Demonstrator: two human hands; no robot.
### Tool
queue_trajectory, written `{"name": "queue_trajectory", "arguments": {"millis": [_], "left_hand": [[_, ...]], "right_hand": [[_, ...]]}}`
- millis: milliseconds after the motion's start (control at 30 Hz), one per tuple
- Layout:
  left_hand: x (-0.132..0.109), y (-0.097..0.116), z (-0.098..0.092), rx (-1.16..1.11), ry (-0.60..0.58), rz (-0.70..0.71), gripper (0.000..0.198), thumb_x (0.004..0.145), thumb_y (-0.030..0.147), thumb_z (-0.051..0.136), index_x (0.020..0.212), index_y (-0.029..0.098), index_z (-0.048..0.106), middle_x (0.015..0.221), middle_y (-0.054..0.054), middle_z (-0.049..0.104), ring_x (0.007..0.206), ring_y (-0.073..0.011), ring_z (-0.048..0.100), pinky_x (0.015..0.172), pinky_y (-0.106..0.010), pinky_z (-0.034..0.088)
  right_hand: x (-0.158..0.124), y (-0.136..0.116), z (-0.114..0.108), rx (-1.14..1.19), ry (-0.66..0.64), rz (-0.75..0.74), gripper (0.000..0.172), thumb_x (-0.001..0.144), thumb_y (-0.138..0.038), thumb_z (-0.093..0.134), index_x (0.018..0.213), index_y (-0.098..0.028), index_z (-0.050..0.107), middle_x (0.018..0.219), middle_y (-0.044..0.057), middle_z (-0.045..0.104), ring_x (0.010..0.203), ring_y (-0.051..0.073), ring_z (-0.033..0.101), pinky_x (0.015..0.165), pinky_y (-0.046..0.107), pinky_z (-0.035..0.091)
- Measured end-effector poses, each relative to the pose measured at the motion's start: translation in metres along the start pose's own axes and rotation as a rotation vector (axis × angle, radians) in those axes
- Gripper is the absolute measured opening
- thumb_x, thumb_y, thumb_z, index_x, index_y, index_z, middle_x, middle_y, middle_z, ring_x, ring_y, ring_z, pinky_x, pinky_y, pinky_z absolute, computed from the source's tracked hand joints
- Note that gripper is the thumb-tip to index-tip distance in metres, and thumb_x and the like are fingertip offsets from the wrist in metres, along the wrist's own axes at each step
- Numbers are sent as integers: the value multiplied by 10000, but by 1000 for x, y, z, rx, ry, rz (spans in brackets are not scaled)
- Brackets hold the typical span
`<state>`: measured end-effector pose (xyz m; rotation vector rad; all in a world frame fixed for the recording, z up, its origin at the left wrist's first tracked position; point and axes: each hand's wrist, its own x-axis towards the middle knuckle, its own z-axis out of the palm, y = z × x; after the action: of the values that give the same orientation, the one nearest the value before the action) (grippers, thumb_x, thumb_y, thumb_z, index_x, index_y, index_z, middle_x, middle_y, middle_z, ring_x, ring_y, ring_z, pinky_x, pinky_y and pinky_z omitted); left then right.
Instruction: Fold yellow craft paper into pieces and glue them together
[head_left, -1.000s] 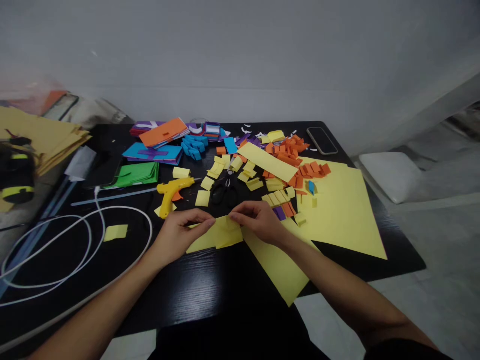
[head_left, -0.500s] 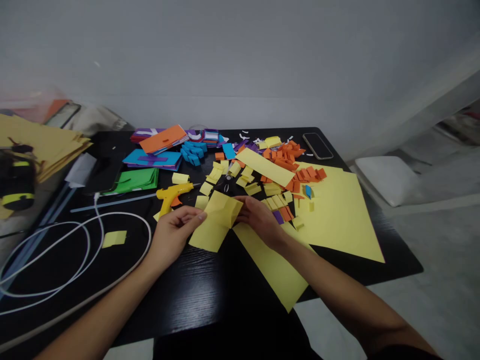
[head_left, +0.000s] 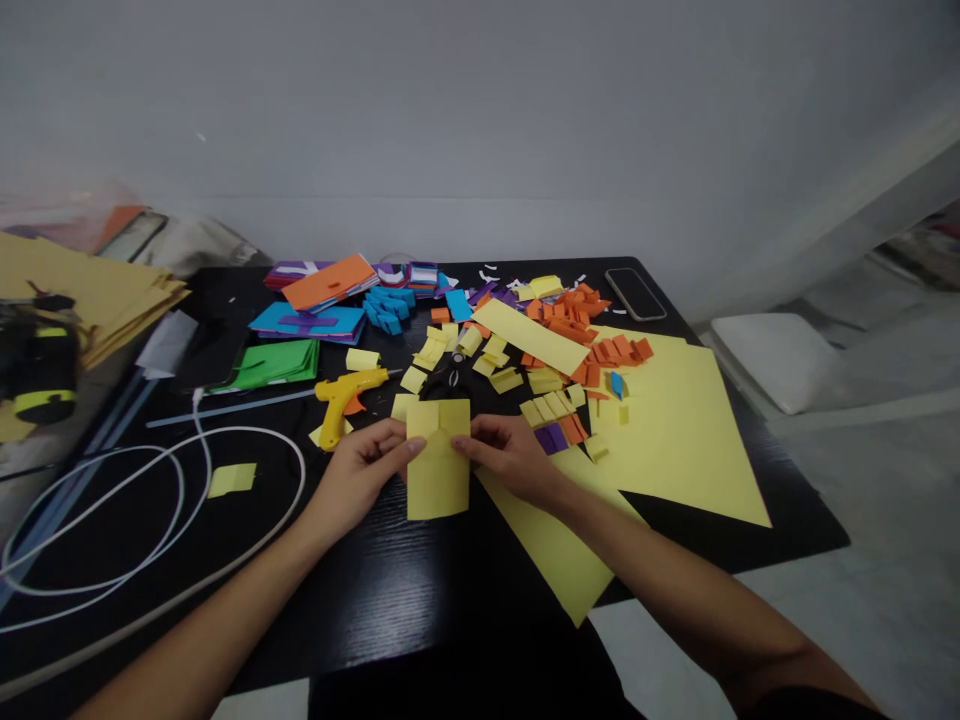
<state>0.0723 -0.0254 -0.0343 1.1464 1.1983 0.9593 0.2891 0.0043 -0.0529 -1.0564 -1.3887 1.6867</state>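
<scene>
A yellow paper piece (head_left: 438,475) is held upright over the black table, facing me. My left hand (head_left: 373,460) pinches its left edge, thumb in front and fingers behind. On the opposite edge my right hand (head_left: 511,455) grips it the same way. Just beyond the paper lie black scissors (head_left: 454,376), partly covered by it. A yellow glue gun (head_left: 343,400) rests left of the paper, past my left hand. Under my right wrist lies a yellow paper strip (head_left: 559,540). Small folded yellow pieces (head_left: 551,407) sit beyond my right hand.
Large yellow sheets (head_left: 682,430) cover the table's right side. Folded orange pieces (head_left: 574,315) pile up behind, near a phone (head_left: 636,294). Blue (head_left: 307,320) and green (head_left: 277,363) paper stacks stand at the back left. A white cable (head_left: 225,430) loops across the left side.
The yellow paper has turned from a slant to upright and come slightly nearer. My right hand has moved from its upper corner down to its right edge.
</scene>
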Motion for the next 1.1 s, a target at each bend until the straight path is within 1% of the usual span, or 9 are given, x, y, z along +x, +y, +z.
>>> {"name": "queue_trajectory", "arguments": {"millis": [67,133,267,367,567,767,933,1000,1100], "left_hand": [[0,-2,0,20,-5,-6,303,826,479,779,788,181,743,714,-10,727,652,-150,653,640,-249,530],[0,-4,0,29,-10,-14,311,816,489,786,788,181,751,751,-24,753,671,-162,666,649,-260,535],[1,-6,-1,51,-27,-13,280,809,465,795,816,186,774,751,-22,769,646,-158,662,616,-256,526],[1,-6,-1,52,-43,-21,263,811,448,794,848,187,781,770,-24,779,680,-170,690,635,-265,545],[0,-4,5,-26,-48,-1,269,796,410,816,928,187,743,827,-30,783,748,-192,725,681,-294,580],[-1,-6,7,-15,-28,4,241,784,411,828,840,202,720,761,-11,754,701,-177,712,673,-291,590],[-3,-5,8,-26,-25,18,212,806,394,816,901,216,754,779,-14,756,744,-191,726,715,-313,605],[-3,-4,8,4,-10,38,191,820,391,801,874,211,766,738,-10,739,720,-189,715,691,-305,599],[-3,-3,6,73,26,96,159,837,361,782,861,205,792,625,14,679,614,-155,659,606,-255,558]], "right_hand": [[-1,-2,0,-76,-14,-28,274,817,-435,787,769,-172,726,711,-7,686,648,131,597,624,256,470],[-2,-2,1,-105,-27,-39,295,809,-455,791,767,-169,731,727,3,702,663,142,612,628,260,476],[-2,0,4,-34,-13,-48,312,796,-476,805,878,-179,762,852,34,768,773,184,686,727,300,545],[-2,3,5,13,15,-44,342,771,-483,830,932,-187,769,912,48,789,833,207,717,782,331,576],[-3,6,6,-5,11,-35,335,772,-474,833,932,-187,773,928,55,793,842,219,732,791,349,589],[-4,7,9,36,4,-28,293,769,-441,839,916,-202,755,907,37,779,815,205,724,768,333,581],[-4,5,9,70,22,-14,266,737,-422,865,844,-206,755,845,19,770,761,184,706,737,315,574],[-4,4,9,72,36,-15,254,740,-427,863,825,-210,760,833,15,771,754,182,705,736,317,574],[-4,4,9,64,62,-33,250,746,-434,859,832,-214,778,832,16,778,761,187,708,744,325,575]]}}
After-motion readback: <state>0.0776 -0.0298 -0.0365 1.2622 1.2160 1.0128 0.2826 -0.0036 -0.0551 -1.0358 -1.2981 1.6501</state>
